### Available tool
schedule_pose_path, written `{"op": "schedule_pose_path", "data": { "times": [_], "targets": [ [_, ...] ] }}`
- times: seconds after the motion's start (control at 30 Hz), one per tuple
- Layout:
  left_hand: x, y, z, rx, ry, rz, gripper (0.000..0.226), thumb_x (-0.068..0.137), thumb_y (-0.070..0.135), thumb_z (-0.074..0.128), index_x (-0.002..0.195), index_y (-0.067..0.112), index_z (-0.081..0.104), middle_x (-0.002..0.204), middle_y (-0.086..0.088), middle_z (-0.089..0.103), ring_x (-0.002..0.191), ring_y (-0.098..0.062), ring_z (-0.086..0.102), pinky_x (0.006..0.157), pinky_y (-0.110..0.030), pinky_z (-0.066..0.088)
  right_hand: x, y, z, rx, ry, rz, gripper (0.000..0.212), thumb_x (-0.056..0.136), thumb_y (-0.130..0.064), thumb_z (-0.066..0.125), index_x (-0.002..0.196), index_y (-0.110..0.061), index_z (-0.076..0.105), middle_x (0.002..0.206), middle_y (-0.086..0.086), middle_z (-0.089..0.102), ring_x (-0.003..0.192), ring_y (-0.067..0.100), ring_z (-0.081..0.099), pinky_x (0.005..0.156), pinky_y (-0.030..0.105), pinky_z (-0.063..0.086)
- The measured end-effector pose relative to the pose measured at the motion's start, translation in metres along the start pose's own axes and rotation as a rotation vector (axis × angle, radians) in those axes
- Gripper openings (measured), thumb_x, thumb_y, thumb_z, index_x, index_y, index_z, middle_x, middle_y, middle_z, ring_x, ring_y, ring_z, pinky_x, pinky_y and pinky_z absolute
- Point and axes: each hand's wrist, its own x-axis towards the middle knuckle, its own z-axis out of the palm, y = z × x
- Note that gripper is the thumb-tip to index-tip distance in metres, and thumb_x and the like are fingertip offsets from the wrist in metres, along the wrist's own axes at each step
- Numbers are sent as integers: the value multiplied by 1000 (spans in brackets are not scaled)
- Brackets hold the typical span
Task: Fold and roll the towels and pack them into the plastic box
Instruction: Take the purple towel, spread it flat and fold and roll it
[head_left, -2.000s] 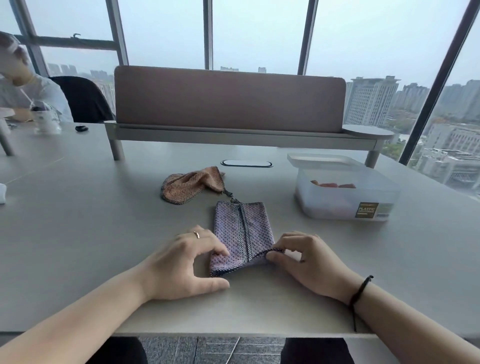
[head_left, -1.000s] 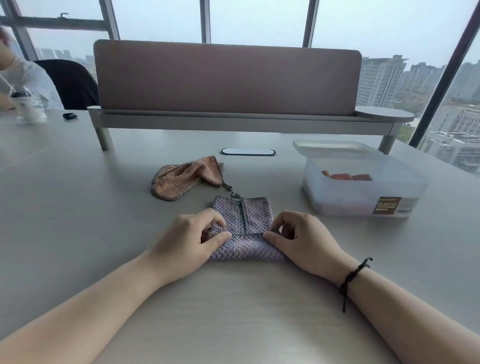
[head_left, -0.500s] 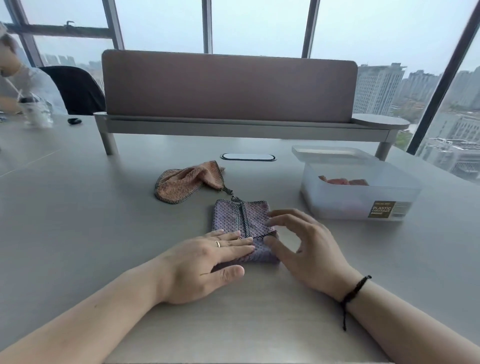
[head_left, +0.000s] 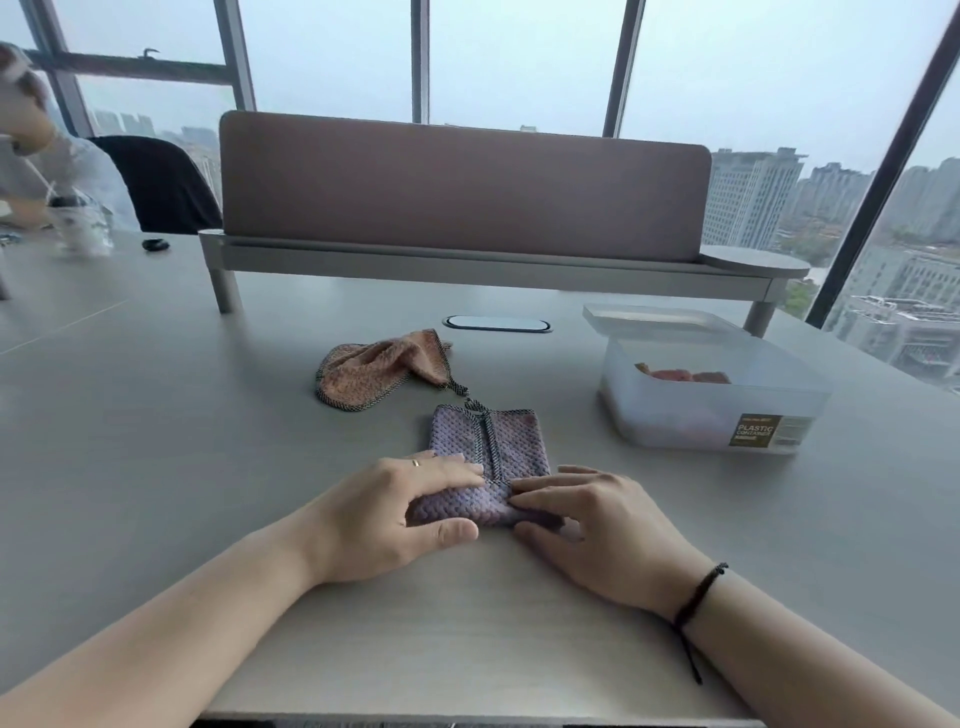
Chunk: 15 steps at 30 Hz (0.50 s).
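A folded purple towel lies on the grey table in front of me, its near end turned into a short roll. My left hand grips the left end of that roll, fingers over the top and thumb at the near side. My right hand holds the right end the same way. An orange towel lies crumpled behind the purple one. The clear plastic box stands at the right with pink and orange rolled towels inside.
The box's lid lies behind the box. A desk divider on a raised shelf crosses the back of the table. A cable slot sits before it. At far left sits another person with a cup.
The near end of the purple towel has been rolled further away from me. My fingers, flat on the towel half a second ago, now curl round the roll at both ends.
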Motion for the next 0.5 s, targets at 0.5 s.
{"op": "schedule_pose_path", "data": {
  "times": [0.5],
  "targets": [
    [2,-4,2,1,284,-63,6,90,26,65,94,28,69,75,7,69,61,-15,62,57,-27,49,8,8,-1,61,15,70,42,72,-58,70,104,-31,71,93,-14,71,89,6,64,84,26,50]
  ]
}}
